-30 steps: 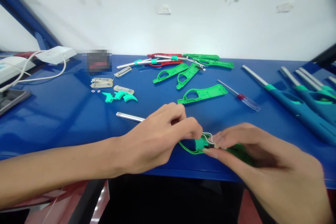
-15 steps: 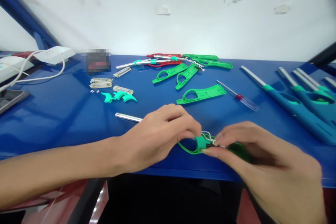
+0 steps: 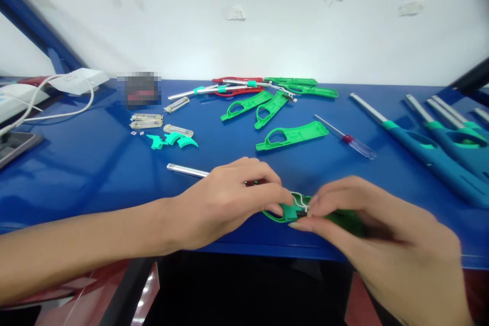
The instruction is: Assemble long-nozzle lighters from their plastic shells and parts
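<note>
Near the table's front edge lies a green lighter shell (image 3: 275, 217), partly covered by my hands. My left hand (image 3: 237, 196) is closed over it from the left, fingertips on the teal piece (image 3: 291, 212) beside the finger hole. A silver metal tube (image 3: 187, 170) sticks out to the left from under that hand. My right hand (image 3: 367, 219) pinches the shell at its middle, thumb below and fingers above, by the white wires (image 3: 300, 197) and a small dark part. The shell's right end is mostly hidden under my right palm.
Green half shells (image 3: 292, 136), a screwdriver (image 3: 359, 146), clear fuel tanks (image 3: 146, 121) and teal pieces (image 3: 173, 139) lie beyond my hands on the blue table (image 3: 95, 163). Blue lighters (image 3: 420, 153) lie right; a power strip (image 3: 80, 80) and cable are left.
My left fingers have shifted slightly down over the teal piece, which sits lower and flatter in the shell. My right fingertips have moved a little left.
</note>
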`<state>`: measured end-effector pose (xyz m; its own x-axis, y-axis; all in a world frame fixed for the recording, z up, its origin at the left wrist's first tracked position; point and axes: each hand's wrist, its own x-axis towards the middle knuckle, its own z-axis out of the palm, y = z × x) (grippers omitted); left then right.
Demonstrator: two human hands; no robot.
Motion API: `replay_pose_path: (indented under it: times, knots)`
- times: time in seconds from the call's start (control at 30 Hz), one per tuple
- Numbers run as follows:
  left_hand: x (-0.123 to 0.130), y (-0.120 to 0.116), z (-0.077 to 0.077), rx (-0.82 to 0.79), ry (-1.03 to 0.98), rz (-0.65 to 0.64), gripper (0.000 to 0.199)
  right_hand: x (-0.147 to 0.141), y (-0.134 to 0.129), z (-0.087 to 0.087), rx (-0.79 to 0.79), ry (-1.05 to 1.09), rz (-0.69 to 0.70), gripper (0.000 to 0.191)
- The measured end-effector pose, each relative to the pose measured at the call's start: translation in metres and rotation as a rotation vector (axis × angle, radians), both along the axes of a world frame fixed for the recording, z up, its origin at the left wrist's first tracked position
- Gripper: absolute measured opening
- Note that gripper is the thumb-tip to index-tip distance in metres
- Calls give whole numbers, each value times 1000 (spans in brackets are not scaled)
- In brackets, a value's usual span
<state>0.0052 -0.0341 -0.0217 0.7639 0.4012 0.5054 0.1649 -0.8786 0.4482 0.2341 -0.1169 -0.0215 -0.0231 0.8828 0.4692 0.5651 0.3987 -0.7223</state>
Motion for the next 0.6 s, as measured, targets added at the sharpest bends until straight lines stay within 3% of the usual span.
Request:
replay_pose_path:
  times: [0.23,0.4,0.6]
  knots:
    - [1,-1,3,73,24,9,24,3,-1,-1,-15,28,-20,17]
    - [0,-1,4,78,-14,24,18,10,-2,-3,-85,159,-10,12]
    - [1,-1,5,168,-49,34,13,13,-1,-7,-194,217,-89,21]
